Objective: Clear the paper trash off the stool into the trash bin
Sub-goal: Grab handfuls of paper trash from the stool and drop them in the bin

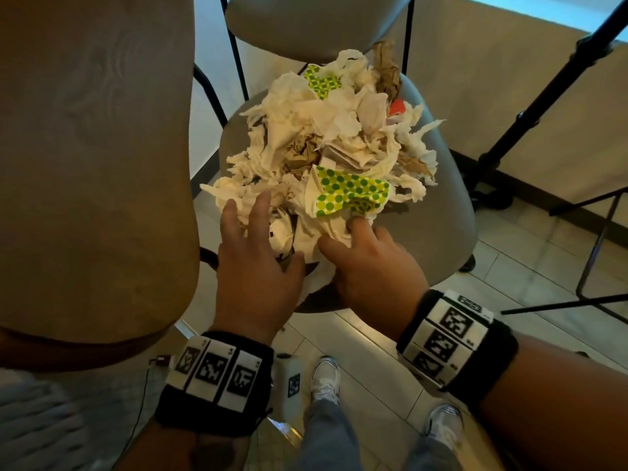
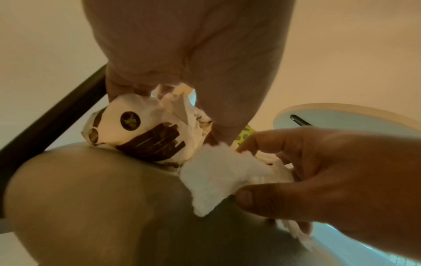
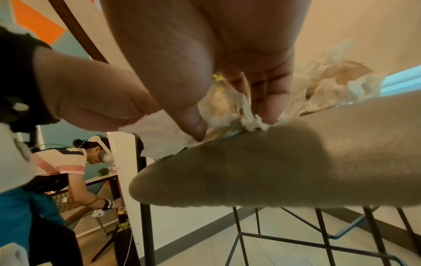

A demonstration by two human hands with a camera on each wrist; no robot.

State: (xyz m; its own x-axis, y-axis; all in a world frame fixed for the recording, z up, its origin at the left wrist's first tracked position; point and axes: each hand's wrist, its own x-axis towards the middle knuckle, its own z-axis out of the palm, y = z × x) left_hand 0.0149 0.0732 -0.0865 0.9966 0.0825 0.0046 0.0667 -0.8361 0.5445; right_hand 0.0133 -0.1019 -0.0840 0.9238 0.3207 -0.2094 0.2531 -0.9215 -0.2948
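Note:
A heap of paper trash [image 1: 333,144] covers the grey stool seat [image 1: 441,215]: white tissues, brown paper and green-dotted paper [image 1: 350,192]. My left hand [image 1: 268,229] lies on the near left of the heap with its fingers straight and spread, touching a printed wrapper [image 2: 136,133]. My right hand [image 1: 339,234] reaches in under the dotted paper. It pinches a white tissue [image 2: 218,172] between thumb and fingers at the seat's near edge [image 3: 273,171]. No trash bin is in view.
A wooden tabletop [image 1: 95,164] crowds the left side. A second grey stool [image 1: 306,25] stands behind, and a black tripod [image 1: 543,90] at the right. A white bottle [image 1: 289,385] stands on the tiled floor by my shoes. Another person [image 3: 75,162] bends over behind.

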